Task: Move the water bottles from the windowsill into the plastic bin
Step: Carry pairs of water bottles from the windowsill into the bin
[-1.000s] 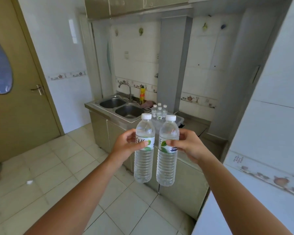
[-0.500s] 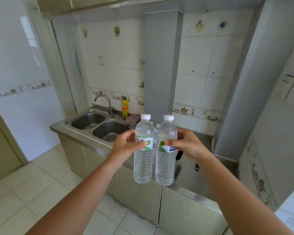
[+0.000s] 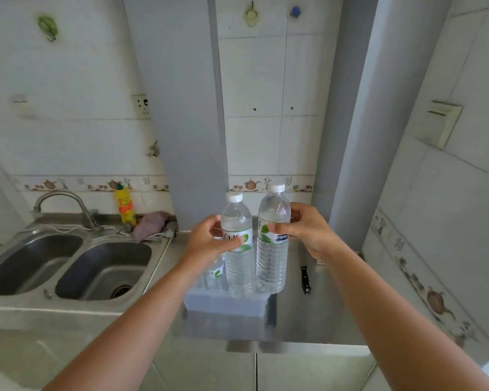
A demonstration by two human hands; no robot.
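A steel double sink [image 3: 68, 266] fills the left of the counter [image 3: 308, 320], with a curved tap [image 3: 65, 201] at its far edge. Right of the tap a yellow bottle [image 3: 124, 206] stands upright against the wall, and just beside it lies a crumpled pinkish cloth [image 3: 150, 225]. On the counter to the right lies a black-handled knife [image 3: 304, 279]. A socket [image 3: 141, 105] sits on the far tiled wall, and hooks [image 3: 250, 15] hang higher up.
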